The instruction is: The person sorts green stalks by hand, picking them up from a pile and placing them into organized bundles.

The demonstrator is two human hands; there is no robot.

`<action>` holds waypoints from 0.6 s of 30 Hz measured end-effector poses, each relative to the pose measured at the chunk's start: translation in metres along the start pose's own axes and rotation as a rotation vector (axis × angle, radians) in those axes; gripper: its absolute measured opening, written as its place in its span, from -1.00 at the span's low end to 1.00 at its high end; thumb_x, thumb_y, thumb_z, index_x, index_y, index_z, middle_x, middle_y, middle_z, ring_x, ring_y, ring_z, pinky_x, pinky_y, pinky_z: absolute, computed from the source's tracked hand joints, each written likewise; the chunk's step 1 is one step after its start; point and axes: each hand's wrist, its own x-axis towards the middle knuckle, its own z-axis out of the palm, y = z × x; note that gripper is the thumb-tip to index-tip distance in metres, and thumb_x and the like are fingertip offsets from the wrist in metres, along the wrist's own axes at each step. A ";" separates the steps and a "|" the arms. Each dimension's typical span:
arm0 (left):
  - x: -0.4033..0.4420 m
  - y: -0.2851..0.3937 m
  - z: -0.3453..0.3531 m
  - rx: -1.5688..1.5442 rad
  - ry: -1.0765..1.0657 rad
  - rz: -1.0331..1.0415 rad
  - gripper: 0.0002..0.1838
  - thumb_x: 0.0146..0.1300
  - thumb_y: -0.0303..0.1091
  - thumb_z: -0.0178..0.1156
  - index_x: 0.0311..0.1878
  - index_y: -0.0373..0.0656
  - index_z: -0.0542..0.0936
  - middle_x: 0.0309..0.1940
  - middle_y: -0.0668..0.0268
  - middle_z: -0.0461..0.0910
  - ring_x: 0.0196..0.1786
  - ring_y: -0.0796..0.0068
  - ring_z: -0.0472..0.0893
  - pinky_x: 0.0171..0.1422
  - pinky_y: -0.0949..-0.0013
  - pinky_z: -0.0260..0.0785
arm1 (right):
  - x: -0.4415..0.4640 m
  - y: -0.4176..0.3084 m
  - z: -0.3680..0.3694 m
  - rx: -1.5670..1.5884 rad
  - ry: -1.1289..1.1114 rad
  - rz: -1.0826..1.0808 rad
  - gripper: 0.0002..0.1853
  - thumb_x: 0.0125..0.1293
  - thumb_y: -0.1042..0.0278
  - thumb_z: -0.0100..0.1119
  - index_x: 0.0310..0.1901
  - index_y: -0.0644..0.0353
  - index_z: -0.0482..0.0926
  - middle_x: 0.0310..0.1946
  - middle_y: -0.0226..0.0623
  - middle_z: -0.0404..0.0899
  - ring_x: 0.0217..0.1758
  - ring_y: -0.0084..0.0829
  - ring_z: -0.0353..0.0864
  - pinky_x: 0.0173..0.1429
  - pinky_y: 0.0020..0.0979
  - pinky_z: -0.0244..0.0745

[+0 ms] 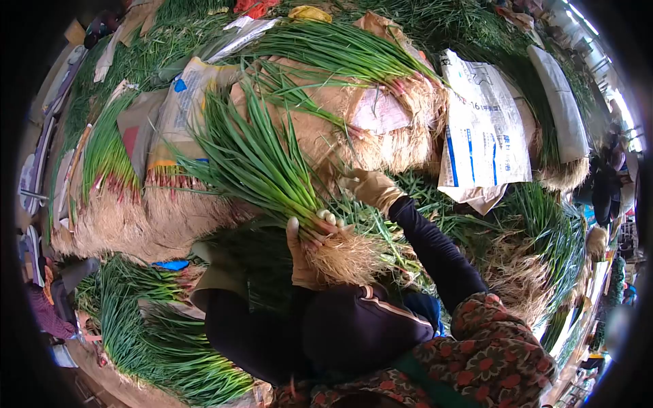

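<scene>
My left hand (306, 250), in a pale glove, is closed around a thick bunch of green onions (299, 190). Their long leaves fan up and left, the bases are reddish, and the tangled pale roots hang below the palm. My right hand (374, 190), gloved too, is just right of the bunch, in front of the tan sacking. Its fingers are curled together; whether anything small is between them I cannot make out. Above it, a few loose green onions (306, 102) lie on the tan sacking (299, 75), roots toward the right.
More bundled green onions (112, 156) stand at the left. A larger pile (333, 51) lies across the top. A white printed sack (483, 129) drapes at right, and another printed sack (183, 102) covers bundles at left. Leafy heaps (163, 333) lie by my legs.
</scene>
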 end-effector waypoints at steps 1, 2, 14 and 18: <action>-0.002 -0.002 0.009 -0.001 0.034 0.016 -0.43 0.27 0.13 -0.08 -0.04 -0.27 0.40 -0.16 0.13 0.48 -0.04 0.25 0.46 0.21 0.07 0.22 | 0.000 -0.004 0.004 0.278 0.048 -0.138 -0.67 0.31 0.28 0.01 0.04 0.26 0.47 -0.25 -0.26 0.61 -0.34 -0.48 0.56 -0.24 -0.48 0.47; -0.004 -0.003 0.015 0.002 0.071 0.030 -0.44 0.28 0.12 -0.09 -0.04 -0.28 0.40 -0.16 0.13 0.48 -0.05 0.25 0.46 0.22 0.07 0.23 | 0.008 -0.002 0.015 0.481 -0.116 -0.268 -0.66 0.28 0.23 0.02 0.01 0.24 0.48 -0.18 -0.16 0.58 -0.24 -0.37 0.56 -0.17 -0.39 0.45; 0.008 -0.001 0.005 -0.069 -0.354 0.046 -0.36 0.26 0.16 -0.04 0.13 -0.27 0.30 -0.12 0.12 0.48 0.01 0.19 0.46 0.23 0.11 0.24 | 0.008 0.030 -0.011 -0.115 0.344 -0.452 -0.76 0.28 0.13 0.00 -0.19 0.05 0.57 -0.56 -0.18 0.58 -0.57 -0.19 0.56 -0.46 -0.25 0.47; -0.007 -0.008 0.036 -0.118 -0.173 0.039 -0.43 0.32 0.09 -0.07 0.16 -0.20 0.32 -0.07 0.16 0.47 -0.03 0.32 0.47 0.08 0.27 0.37 | 0.065 0.016 -0.068 -0.293 0.618 -0.149 -0.71 0.24 0.12 0.00 -0.29 0.16 0.58 -0.47 -0.08 0.59 -0.45 -0.12 0.59 -0.34 -0.17 0.46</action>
